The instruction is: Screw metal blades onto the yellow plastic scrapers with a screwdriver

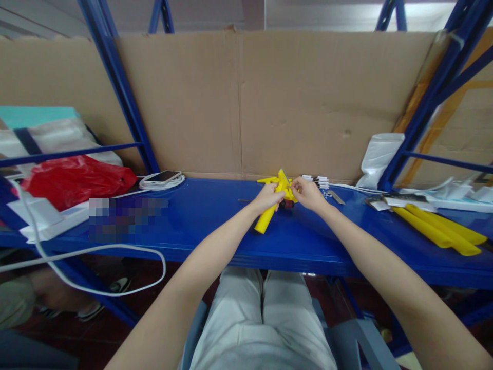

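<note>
Above the blue table (208, 216), my left hand (268, 196) is wrapped round a yellow plastic tool (265, 220) with a long tubular handle. Its handle slants down toward me, and a small greyish edge shows at its upper end. My right hand (307, 193) is closed at the fingertips against the right side of the tool's head; anything small pinched there is hidden. Beneath the hands lies a screwdriver (287, 204) with a dark red and black handle, its thin shaft pointing left. Other yellow parts (266, 180) show just behind my left hand.
Several small white-and-dark pieces (316, 181) and a flat metal strip (336, 197) lie right of my hands. Yellow handles (439, 228) rest farther right. Leftward are a phone (165, 177) on a coiled cable, a red bag (79, 180) and a looping white cable (157, 252). Cardboard (185, 103) stands behind.
</note>
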Available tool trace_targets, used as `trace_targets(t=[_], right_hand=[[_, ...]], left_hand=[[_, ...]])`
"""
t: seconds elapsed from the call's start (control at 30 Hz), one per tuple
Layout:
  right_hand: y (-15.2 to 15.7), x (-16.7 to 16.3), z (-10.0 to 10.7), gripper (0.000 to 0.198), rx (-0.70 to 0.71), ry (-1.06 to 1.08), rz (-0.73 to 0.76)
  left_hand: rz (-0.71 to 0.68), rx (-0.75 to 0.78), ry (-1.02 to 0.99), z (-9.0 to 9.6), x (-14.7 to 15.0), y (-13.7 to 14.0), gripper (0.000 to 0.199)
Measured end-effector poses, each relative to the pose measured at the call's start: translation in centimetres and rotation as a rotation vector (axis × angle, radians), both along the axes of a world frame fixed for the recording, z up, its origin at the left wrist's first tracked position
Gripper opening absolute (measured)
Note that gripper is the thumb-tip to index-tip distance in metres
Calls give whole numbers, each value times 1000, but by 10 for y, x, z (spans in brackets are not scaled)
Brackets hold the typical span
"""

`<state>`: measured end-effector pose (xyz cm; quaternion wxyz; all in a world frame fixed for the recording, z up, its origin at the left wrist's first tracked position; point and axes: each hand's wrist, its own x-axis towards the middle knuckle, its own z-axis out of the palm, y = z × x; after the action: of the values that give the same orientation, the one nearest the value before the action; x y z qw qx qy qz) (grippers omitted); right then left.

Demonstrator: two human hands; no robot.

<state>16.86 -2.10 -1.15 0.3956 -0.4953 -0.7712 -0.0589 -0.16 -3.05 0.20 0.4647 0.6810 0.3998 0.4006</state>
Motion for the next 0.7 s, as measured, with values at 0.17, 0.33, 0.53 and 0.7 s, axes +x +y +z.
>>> trace_targets(t=[0.17,0.33,0.53,0.7], right_hand=[[5,17,6,7,39,43,-114],[11,63,11,14,-112,-35,-453],[18,106,-6,26,-396,-303,-675],[23,108,-17,29,-401,-280,-690]], left_hand=[[206,-15,-131,4,-14,13,22],[253,-52,-166,6,-19,14,21],[166,-90,-76,2,-9,6,24],[144,-87,-66,2,-8,5,24]])
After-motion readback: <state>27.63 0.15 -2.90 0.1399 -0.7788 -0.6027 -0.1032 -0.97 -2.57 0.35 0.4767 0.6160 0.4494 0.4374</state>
